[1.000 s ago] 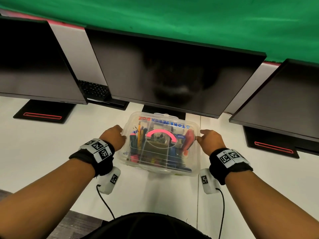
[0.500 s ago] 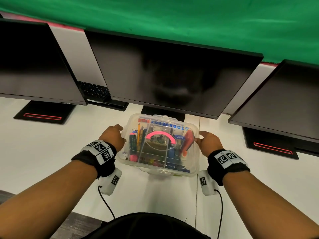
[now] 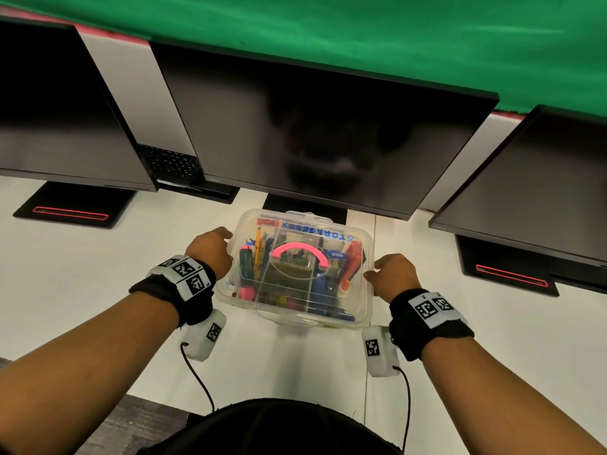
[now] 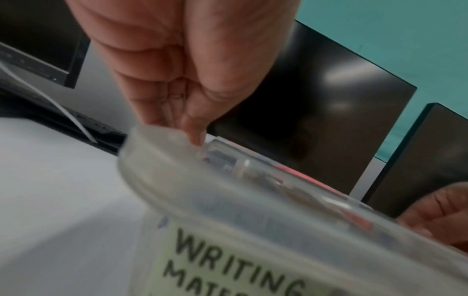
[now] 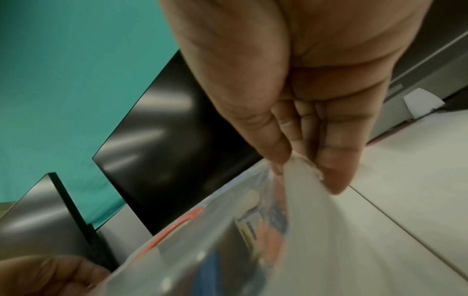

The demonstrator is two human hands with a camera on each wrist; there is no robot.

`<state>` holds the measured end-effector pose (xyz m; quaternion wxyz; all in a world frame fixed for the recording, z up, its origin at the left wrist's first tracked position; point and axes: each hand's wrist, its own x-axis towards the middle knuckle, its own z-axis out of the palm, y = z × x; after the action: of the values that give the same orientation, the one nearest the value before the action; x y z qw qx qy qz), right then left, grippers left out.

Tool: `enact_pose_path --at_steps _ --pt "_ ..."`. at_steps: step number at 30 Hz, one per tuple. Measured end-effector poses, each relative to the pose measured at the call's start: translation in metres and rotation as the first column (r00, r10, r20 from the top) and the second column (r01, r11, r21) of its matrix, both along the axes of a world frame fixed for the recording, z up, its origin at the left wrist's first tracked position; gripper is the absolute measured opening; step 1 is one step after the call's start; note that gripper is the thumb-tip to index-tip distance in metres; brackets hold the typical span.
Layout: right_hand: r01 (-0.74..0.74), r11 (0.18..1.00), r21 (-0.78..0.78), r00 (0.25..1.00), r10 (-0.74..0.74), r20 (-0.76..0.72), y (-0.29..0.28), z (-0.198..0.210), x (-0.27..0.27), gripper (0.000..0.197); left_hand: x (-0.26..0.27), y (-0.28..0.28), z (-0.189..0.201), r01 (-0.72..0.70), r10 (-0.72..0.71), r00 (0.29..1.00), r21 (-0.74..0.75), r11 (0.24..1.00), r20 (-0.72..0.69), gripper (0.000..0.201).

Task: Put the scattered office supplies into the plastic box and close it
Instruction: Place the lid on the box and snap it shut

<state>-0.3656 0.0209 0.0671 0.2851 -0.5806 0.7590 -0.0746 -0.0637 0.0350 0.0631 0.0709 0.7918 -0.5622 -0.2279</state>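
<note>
The plastic box point(image 3: 297, 274) is sitting on the white desk point(image 3: 75, 284), just in front of the middle monitor point(image 3: 315, 136), with its clear lid point(image 3: 305, 231) already lying over the pens and markers point(image 3: 259, 254) packed inside; the pink handle point(image 3: 299, 252) is showing on top.

You are risking a lid that looks closed but is not. If you are pressing one edge harder than the other, the opposite side may be riding up, and the box could slide on the smooth desk towards the monitor stand point(image 3: 289, 205). Anything standing too tall inside would also be keeping the lid from seating, though whether something is doing that cannot be told here. Whether the end latches are snapped is not showing either.

The box is lying between your two hands. Your left hand point(image 3: 210, 252) is working at the left rim, fingers held close together with the tips point(image 4: 195, 136) touching the lid's edge. Your right hand point(image 3: 392, 274) is at the right rim, pinching the lid's edge between thumb and fingers point(image 5: 331, 172), as the right wrist view is showing it.

No loose supplies are showing on the desk around the box, so only the closing seems left.
</note>
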Motion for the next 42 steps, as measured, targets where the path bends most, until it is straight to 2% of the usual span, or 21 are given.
enact_pose_path --at_steps 3,6,7,9,11,13,15,18,20,25,27,35,38,40,42 --pt "-0.049 0.998 0.045 0.999 0.049 -0.015 0.001 0.004 0.000 0.033 -0.003 0.006 0.002 0.086 -0.085 0.996 -0.025 0.996 0.031 0.050" --pt "-0.194 0.980 0.045 0.971 0.198 -0.134 -0.006 0.021 0.006 0.048 -0.018 0.019 0.008 0.337 -0.329 0.941 -0.169 0.926 0.078 0.047" --pt "-0.256 0.966 0.033 0.954 0.258 -0.150 -0.011 0.028 0.011 0.049 -0.025 0.023 0.011 0.444 -0.439 0.896 -0.172 0.879 0.072 0.050" --pt "-0.423 0.905 0.038 0.890 0.423 -0.172 -0.022 0.038 0.024 0.052 -0.039 0.031 0.013 0.646 -0.641 0.763 -0.075 0.760 0.081 0.066" --pt "-0.540 0.836 0.099 0.812 0.548 -0.203 -0.034 0.037 0.040 0.068 -0.048 0.036 0.008 0.740 -0.742 0.657 0.072 0.669 0.133 0.085" --pt "-0.590 0.787 0.183 0.746 0.617 -0.251 -0.045 0.030 0.057 0.089 -0.052 0.037 -0.002 0.748 -0.758 0.626 0.134 0.650 0.183 0.094" --pt "-0.601 0.768 0.221 0.721 0.640 -0.264 -0.055 0.023 0.071 0.106 -0.052 0.038 -0.009 0.746 -0.752 0.620 0.129 0.653 0.221 0.094" --pt "-0.605 0.755 0.251 0.700 0.655 -0.284 -0.071 0.019 0.084 0.116 -0.053 0.039 -0.012 0.746 -0.748 0.605 0.135 0.652 0.273 0.092" --pt "-0.593 0.751 0.290 0.687 0.660 -0.304 -0.080 0.019 0.091 0.113 -0.054 0.040 -0.012 0.741 -0.749 0.597 0.160 0.652 0.287 0.092" --pt "-0.577 0.749 0.326 0.683 0.661 -0.311 -0.090 0.018 0.101 0.090 -0.057 0.041 -0.012 0.748 -0.774 0.535 0.236 0.621 0.339 0.090" --pt "-0.577 0.751 0.322 0.689 0.659 -0.303 -0.091 0.017 0.103 0.087 -0.058 0.041 -0.013 0.756 -0.784 0.512 0.248 0.605 0.352 0.089" --pt "-0.566 0.765 0.306 0.725 0.639 -0.256 -0.098 0.010 0.103 0.081 -0.058 0.041 -0.017 0.772 -0.790 0.500 0.229 0.592 0.355 0.085" --pt "-0.561 0.789 0.252 0.752 0.612 -0.243 -0.089 0.013 0.102 0.081 -0.056 0.042 -0.019 0.783 -0.777 0.506 0.179 0.595 0.374 0.085" --pt "-0.554 0.808 0.198 0.772 0.588 -0.241 -0.079 0.011 0.093 0.094 -0.050 0.042 -0.014 0.796 -0.776 0.518 0.128 0.591 0.360 0.083" --pt "-0.549 0.829 0.104 0.803 0.558 -0.209 -0.060 0.016 0.078 0.102 -0.037 0.045 -0.014 0.816 -0.771 0.550 -0.010 0.578 0.321 0.072"
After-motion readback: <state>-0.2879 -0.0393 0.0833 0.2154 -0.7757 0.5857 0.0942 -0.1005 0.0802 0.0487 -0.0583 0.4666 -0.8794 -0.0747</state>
